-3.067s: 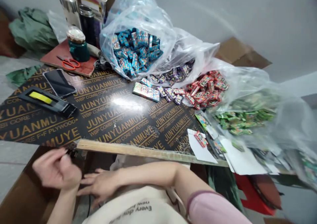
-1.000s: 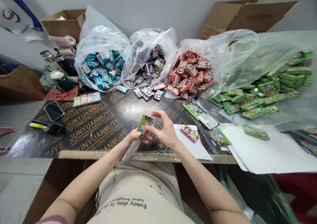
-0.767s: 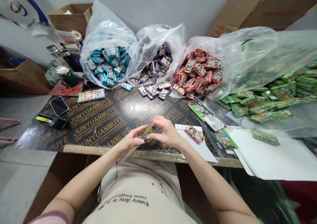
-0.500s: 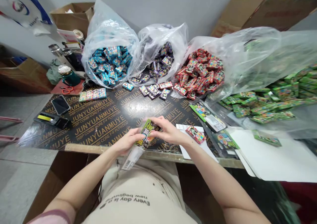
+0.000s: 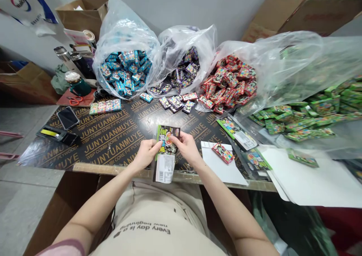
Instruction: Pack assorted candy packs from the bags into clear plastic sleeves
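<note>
Turned from its earlier tilt, the packet [image 5: 166,150] now stands lengthwise near-to-far, printed top far, pinched by left hand [image 5: 146,154] and right hand [image 5: 185,147] above the counter [image 5: 113,135] edge.

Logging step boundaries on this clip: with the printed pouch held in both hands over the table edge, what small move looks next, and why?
Probably spreading the pouch's top open. The left hand and right hand pinch the printed pouch on opposite sides near its upper end, upright, nothing visibly inside; loose purple packs lie just beyond.
</note>
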{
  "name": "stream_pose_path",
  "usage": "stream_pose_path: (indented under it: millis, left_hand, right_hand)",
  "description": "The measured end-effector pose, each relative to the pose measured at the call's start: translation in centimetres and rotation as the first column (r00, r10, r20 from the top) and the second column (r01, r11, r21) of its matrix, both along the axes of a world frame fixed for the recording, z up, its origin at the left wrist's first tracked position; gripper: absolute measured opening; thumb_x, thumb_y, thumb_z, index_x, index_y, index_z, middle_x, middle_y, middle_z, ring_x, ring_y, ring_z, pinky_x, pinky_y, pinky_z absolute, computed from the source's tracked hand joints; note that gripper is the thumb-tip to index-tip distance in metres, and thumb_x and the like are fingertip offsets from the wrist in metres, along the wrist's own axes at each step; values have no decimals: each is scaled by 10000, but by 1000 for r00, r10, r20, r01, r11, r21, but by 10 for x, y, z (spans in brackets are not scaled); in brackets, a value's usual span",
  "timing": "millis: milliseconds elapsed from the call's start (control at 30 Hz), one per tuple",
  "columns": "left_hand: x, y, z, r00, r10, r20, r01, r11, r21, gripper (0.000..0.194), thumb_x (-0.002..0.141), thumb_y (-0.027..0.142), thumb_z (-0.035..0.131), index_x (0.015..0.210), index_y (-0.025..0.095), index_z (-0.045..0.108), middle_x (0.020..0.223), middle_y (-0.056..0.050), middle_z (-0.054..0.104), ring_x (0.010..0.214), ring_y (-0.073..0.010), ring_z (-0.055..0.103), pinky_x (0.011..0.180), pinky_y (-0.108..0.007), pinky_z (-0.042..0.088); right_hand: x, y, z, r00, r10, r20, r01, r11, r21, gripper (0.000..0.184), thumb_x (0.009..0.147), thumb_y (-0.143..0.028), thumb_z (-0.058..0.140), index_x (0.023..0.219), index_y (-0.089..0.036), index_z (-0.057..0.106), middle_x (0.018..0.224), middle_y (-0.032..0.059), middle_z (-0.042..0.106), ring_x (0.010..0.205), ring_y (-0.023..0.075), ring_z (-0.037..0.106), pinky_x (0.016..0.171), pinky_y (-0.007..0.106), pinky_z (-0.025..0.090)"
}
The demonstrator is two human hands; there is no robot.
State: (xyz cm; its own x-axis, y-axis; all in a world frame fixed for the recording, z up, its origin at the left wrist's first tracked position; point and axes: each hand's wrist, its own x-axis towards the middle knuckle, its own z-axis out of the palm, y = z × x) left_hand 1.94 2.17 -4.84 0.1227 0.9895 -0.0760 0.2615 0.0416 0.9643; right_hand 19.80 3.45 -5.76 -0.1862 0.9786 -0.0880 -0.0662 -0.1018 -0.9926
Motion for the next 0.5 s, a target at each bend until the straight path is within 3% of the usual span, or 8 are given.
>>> stream_pose_path:
  millis: [100,167,267,400,433,500]
  left_hand:
    - [1,8,-11,991,105,80,-105,994,-5,505,789,544,546,496,168,379,476,49,363,469,-61,325,462,-204,266]
    - [-2,13,-19,984,98,150,-91,995,-52,462,754,540,601,545,158,447,506,42,441,476,-73,396,458,-195,325]
    - [-8,15,-32,967,-15,253,56,986,-156,364,658,463,733,719,137,582,628,17,596,535,-109,534,495,-208,441]
    - [-7,12,-38,926,-184,330,261,943,-207,373,641,383,782,896,128,687,799,-46,712,699,-160,649,628,-245,515]
    - [-3,12,-36,920,-164,356,247,948,-201,386,624,365,800,917,132,701,847,-58,726,760,-174,665,686,-256,522]
    - [10,13,-26,885,0,466,109,972,-207,416,612,382,811,941,145,716,938,-73,736,862,-195,675,784,-283,520]
  right_hand:
    - [4,-7,-8,965,247,-87,-256,960,-114,475,650,-441,781,1021,-170,660,830,26,712,694,171,655,662,306,548]
    - [9,-12,-19,954,291,-73,-300,941,-157,447,632,-414,796,974,-158,662,793,22,708,669,167,651,644,304,546]
    - [14,-12,-33,991,134,4,-133,984,-118,387,627,-385,799,913,-168,655,786,9,704,678,163,644,656,296,539]
    - [9,0,-28,986,-103,-128,100,995,-26,435,646,-387,788,1015,-213,640,965,16,707,857,171,646,801,303,522]
    - [6,2,-24,967,-198,-162,198,980,-19,385,664,-402,774,974,-215,643,936,11,707,835,164,640,792,296,517]
    - [-5,2,-16,924,-334,-186,337,941,-15,300,680,-424,759,854,-211,640,827,-2,696,741,150,618,732,281,508]
